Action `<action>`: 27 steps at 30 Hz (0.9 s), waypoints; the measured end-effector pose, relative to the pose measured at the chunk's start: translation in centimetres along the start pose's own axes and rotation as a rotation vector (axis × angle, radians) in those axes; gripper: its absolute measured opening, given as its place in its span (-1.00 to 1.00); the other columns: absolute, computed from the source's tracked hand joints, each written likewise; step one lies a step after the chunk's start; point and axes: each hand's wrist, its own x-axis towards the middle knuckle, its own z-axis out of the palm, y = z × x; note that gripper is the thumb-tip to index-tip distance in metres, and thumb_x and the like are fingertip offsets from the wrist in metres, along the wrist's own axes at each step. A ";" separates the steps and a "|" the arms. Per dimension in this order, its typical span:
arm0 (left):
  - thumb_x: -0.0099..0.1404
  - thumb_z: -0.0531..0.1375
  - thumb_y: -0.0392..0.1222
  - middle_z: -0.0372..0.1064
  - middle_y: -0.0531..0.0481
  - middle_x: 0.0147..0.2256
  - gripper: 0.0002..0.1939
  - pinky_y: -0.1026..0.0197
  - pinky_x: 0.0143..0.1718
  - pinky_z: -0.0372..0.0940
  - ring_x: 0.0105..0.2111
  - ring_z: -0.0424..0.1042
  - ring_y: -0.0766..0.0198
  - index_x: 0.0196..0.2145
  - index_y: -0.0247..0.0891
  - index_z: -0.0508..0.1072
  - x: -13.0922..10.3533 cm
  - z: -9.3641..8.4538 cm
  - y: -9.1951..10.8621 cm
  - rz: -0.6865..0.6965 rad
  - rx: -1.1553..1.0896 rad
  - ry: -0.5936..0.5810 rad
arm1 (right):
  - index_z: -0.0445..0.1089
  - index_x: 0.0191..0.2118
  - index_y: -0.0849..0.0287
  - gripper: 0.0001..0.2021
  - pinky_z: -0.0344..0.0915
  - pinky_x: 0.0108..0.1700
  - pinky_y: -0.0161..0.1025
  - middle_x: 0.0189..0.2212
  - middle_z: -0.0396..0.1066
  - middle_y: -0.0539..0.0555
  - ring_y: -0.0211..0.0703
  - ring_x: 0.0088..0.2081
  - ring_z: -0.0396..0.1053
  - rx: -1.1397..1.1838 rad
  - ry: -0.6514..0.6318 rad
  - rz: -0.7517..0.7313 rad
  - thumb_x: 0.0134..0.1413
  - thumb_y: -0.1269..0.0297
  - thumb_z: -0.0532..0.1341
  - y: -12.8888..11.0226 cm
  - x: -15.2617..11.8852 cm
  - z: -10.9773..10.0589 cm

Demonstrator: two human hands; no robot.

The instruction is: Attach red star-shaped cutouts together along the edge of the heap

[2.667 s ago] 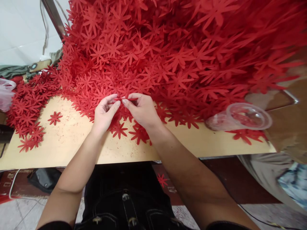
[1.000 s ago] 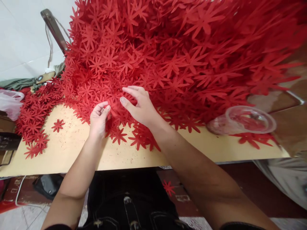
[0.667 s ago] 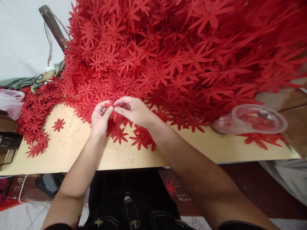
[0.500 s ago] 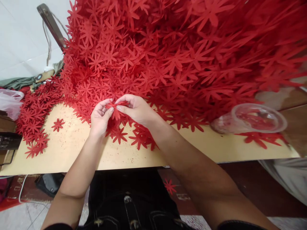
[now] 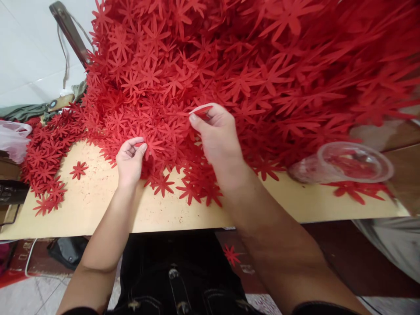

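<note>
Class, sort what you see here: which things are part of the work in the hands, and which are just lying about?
In the work:
left hand, pinching a red flower cutout
right hand, pinching a red piece
heap of red flowers

Lying about:
clear plastic cup, on its side
lone flower
plastic bag
table

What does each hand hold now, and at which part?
Right hand pinches a red flower cutout by one petal edge. Left hand pinches a petal of another cutout on the pile.
</note>
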 end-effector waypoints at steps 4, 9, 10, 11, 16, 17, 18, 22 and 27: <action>-0.19 0.46 -0.07 0.41 0.13 -0.48 -0.55 0.39 -0.44 0.29 -0.51 0.34 0.48 -0.32 -0.21 0.47 0.4 -0.4 -0.4 0.000 -0.083 -0.042 | 0.38 -0.16 0.12 -0.74 0.31 0.07 -0.05 -0.12 0.43 0.06 -0.13 -0.04 0.38 -0.202 -0.128 -0.094 -0.02 0.46 0.15 -0.2 0.6 -0.6; -0.11 0.44 -0.11 0.46 0.09 -0.36 -0.59 0.34 -0.27 0.33 -0.43 0.39 0.47 -0.27 -0.20 0.48 -0.2 0.1 -0.1 -0.060 -0.095 -0.106 | 0.42 -0.09 0.05 -0.72 -0.03 0.29 0.17 0.07 0.36 0.06 0.04 0.22 0.15 -0.556 -0.175 -0.256 0.01 0.32 0.22 -2.6 -0.7 0.5; -0.09 0.43 -0.11 0.47 0.09 -0.36 -0.60 0.32 -0.23 0.34 -0.42 0.40 0.45 -0.26 -0.20 0.48 -0.4 0.2 0.0 -0.076 -0.102 -0.110 | 0.44 -0.12 0.05 -0.75 -0.03 0.29 0.17 0.04 0.39 0.06 0.05 0.20 0.18 -0.574 -0.194 -0.253 0.03 0.27 0.22 -3.0 -1.1 0.8; -0.09 0.43 -0.11 0.47 0.08 -0.37 -0.61 0.30 -0.21 0.35 -0.40 0.42 0.44 -0.27 -0.20 0.48 -0.5 0.2 0.1 -0.091 -0.109 -0.119 | 0.45 -0.14 0.06 -0.77 0.01 0.27 0.15 -0.01 0.42 0.08 0.04 0.16 0.23 -0.569 -0.230 -0.232 0.04 0.24 0.23 -3.2 -1.4 1.1; -0.14 0.44 -0.06 0.43 0.12 -0.47 -0.63 0.36 -0.30 0.33 -0.46 0.38 0.47 -0.38 -0.23 0.47 -0.9 0.6 0.6 -0.077 -0.107 -0.156 | 0.44 -0.27 0.21 -0.78 0.35 -0.09 -0.11 -0.34 0.48 0.09 -0.10 -0.23 0.42 -0.291 -0.511 0.052 -0.01 0.17 0.28 -2.5 -2.7 2.3; -0.16 0.45 -0.06 0.42 0.13 -0.48 -0.63 0.38 -0.32 0.31 -0.47 0.36 0.49 -0.41 -0.23 0.47 -1.0 0.7 0.7 -0.066 -0.105 -0.143 | 0.42 -0.33 0.21 -0.79 0.36 -0.16 -0.15 -0.40 0.45 0.06 -0.14 -0.29 0.41 -0.224 -0.546 0.108 -0.02 0.17 0.29 -2.3 -2.8 2.4; -0.19 0.46 -0.06 0.40 0.14 -0.49 -0.62 0.40 -0.35 0.30 -0.49 0.35 0.50 -0.44 -0.24 0.46 -1.0 0.7 0.7 -0.060 -0.106 -0.127 | 0.39 -0.39 0.20 -0.80 0.35 -0.20 -0.19 -0.44 0.43 0.03 -0.17 -0.33 0.39 -0.164 -0.566 0.150 -0.04 0.17 0.31 -2.1 -2.9 2.6; -0.23 0.47 -0.02 0.29 0.19 -0.58 -0.60 0.44 -0.49 0.23 -0.58 0.23 0.54 -0.49 -0.25 0.43 -1.0 0.7 0.9 -0.100 -0.130 -0.096 | 0.30 -0.47 0.19 -0.82 0.32 -0.27 -0.25 -0.51 0.35 -0.04 -0.27 -0.42 0.32 -0.034 -0.542 0.189 -0.11 0.29 0.33 -2.0 -2.7 2.9; -0.09 0.41 0.03 0.40 0.13 -0.47 -0.64 0.38 -0.37 0.30 -0.51 0.31 0.50 -0.42 -0.23 0.45 -0.4 0.1 0.3 -0.112 -0.147 -0.016 | 0.34 -0.41 0.16 -0.98 0.35 -0.27 -0.23 -0.51 0.35 -0.04 -0.26 -0.42 0.35 -0.157 -0.293 0.090 -0.01 0.37 0.20 -1.5 -1.3 1.6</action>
